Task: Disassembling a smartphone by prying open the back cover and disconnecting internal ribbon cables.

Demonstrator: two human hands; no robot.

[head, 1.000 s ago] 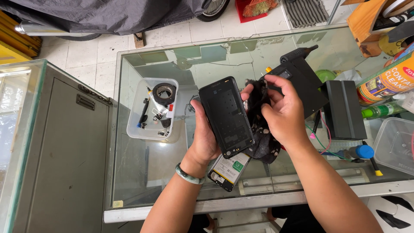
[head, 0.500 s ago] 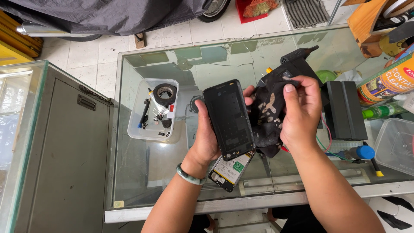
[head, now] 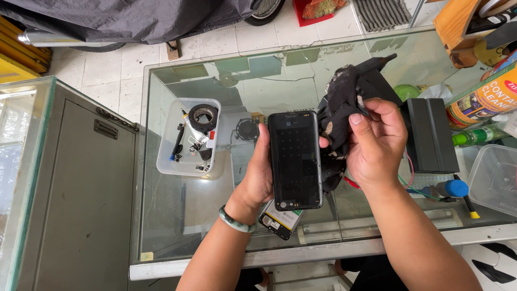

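My left hand [head: 257, 178] grips a black smartphone [head: 294, 159] upright by its left edge, its dark screen facing me, above the glass table [head: 177, 237]. My right hand [head: 377, 145] is closed on a crumpled dark cloth [head: 339, 113], which touches the phone's right edge. A second opened phone part with a battery [head: 280, 221] lies on the glass just below the held phone. I wear a green bangle [head: 236, 221] on the left wrist.
A clear plastic tray [head: 188, 137] with a tape roll and small tools sits left of the phone. A black box [head: 431, 134], a spray can [head: 484, 97], a green bottle, a blue-capped tool [head: 452, 188] and an empty clear tub [head: 495, 178] crowd the right side. A glass cabinet stands at left.
The cloth in my right hand has moved from behind the phone up and to its right side. The phone has turned more upright in my left hand.
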